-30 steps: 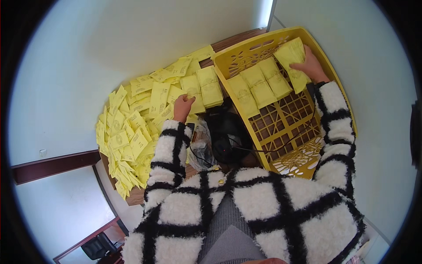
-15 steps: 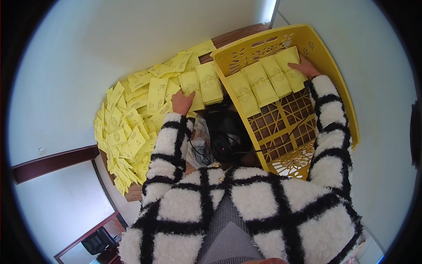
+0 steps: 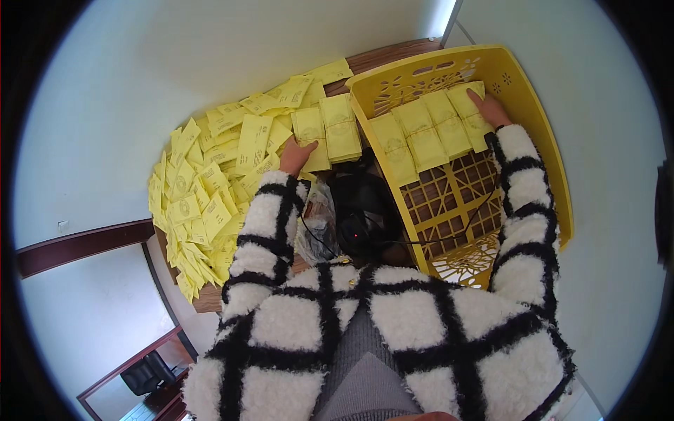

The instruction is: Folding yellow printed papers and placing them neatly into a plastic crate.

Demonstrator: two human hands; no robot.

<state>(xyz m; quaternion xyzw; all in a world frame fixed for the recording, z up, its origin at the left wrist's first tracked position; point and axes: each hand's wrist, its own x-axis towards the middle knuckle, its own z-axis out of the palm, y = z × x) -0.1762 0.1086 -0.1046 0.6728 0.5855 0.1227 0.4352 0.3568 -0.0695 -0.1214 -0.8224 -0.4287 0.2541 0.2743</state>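
My left hand point(image 3: 298, 156) is at the near end of a bundle of yellow paper packets point(image 3: 309, 128), its thumb across the top and its other fingers mostly hidden. Close against that bundle on the right lies a second tied stack point(image 3: 340, 128). Inside a yellow plastic basket point(image 3: 554, 172), several similar bundles point(image 3: 423, 133) stand side by side in a row. My right hand point(image 3: 491, 110) grips the far right edge of the last bundle point(image 3: 467, 105) in this row. Its fingertips show on the paper, while part of the hand's underside is hidden.
Loose yellow packets point(image 3: 203, 193) lie heaped over the left of the wooden table point(image 3: 393, 55). Between heap and basket sit a black object with a red light point(image 3: 355, 235), a clear plastic bag point(image 3: 319, 224) and a dark cable point(image 3: 428, 242). Walls stand behind and to the right.
My right hand has shifted slightly along the edge of the last bundle in the basket. My left hand stays at its bundle. The whole view has tilted a little.
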